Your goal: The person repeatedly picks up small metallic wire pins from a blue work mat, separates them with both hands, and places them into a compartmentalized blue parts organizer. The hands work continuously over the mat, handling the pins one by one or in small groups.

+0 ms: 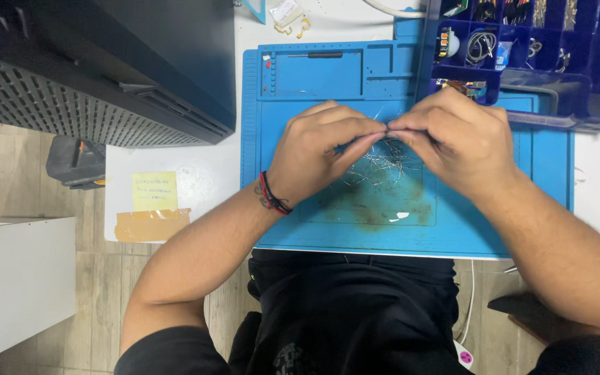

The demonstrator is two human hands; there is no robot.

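Hands pinching thin wire over a blue mat.

Both hands, left (pixel 321 149) and right (pixel 456 139), meet fingertip to fingertip, closed narrow on a fine wire (pixel 387 129) above the mat (pixel 300 76). One loose wire pile (pixel 380 170) lies beneath them. One parts box (pixel 522 48) overlaps the mat's far right corner; one yellow note (pixel 154 191) sits left on the worktop (pixel 210 173).
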